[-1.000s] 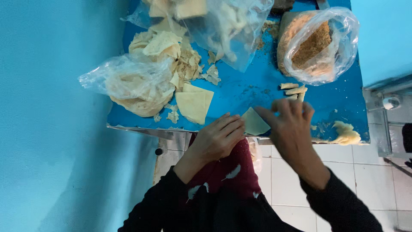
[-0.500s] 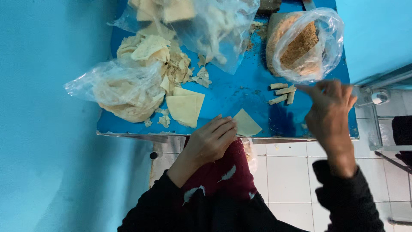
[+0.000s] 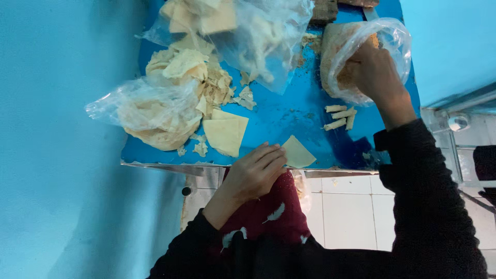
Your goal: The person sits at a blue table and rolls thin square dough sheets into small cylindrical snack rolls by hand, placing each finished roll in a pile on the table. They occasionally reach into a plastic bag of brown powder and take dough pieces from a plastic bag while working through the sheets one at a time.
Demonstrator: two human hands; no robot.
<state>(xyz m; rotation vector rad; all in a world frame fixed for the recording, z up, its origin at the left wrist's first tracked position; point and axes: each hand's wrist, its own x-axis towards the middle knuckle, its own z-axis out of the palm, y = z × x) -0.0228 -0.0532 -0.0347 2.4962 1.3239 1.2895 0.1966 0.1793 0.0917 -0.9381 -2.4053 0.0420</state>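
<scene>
My left hand (image 3: 256,173) rests flat at the near edge of the blue table (image 3: 279,121), fingertips touching a small pale dough wrapper (image 3: 297,153). My right hand (image 3: 374,70) reaches into a clear plastic bag of brown filling (image 3: 341,49) at the far right; its fingers are curled inside the bag and what they hold is hidden. Three small rolled pieces (image 3: 341,116) lie on the table just below that bag. A stack of cut wrappers (image 3: 225,134) lies left of my left hand.
A plastic bag of round dough sheets (image 3: 155,113) sits at the left, with torn scraps (image 3: 206,82) piled behind it. Another clear bag of dough pieces (image 3: 253,36) lies at the back. White floor tiles (image 3: 346,212) show below the table edge.
My right hand moved from the wrapper near the table's front edge, up and to the right, into the bag of filling. My left hand stayed on the wrapper.
</scene>
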